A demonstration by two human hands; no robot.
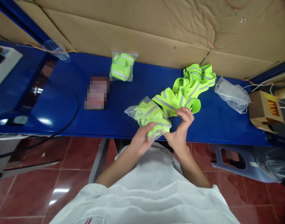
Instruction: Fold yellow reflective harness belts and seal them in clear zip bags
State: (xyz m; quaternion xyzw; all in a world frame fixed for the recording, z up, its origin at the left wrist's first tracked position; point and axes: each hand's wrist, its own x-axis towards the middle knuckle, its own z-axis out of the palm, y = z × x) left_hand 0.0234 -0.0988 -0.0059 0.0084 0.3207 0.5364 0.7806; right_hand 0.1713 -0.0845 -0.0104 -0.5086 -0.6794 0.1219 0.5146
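My left hand (pixel 143 138) is closed on a clear plastic bag (pixel 157 135) with a folded neon-yellow reflective strap (pixel 147 113) inside, its thumb lying across the front. At the bag's right end, my right hand (pixel 181 133) touches the edge with its thumb, while its other fingers are raised and apart from the bag. Just beyond lies a loose pile of neon-yellow straps with grey reflective stripes (pixel 191 85), reaching close behind the bag. Another filled bag (pixel 122 67) with a folded yellow strap lies farther back on the blue table.
The blue table (pixel 123 121) backs onto a cardboard panel (pixel 133 34). A pixelated object (pixel 97 93) and a clear cup (pixel 56 49) are on the left. To the right are clear plastic bags (pixel 233 95), an opened cardboard box (pixel 264 109) and white cables. A plastic stool (pixel 247 165) stands below.
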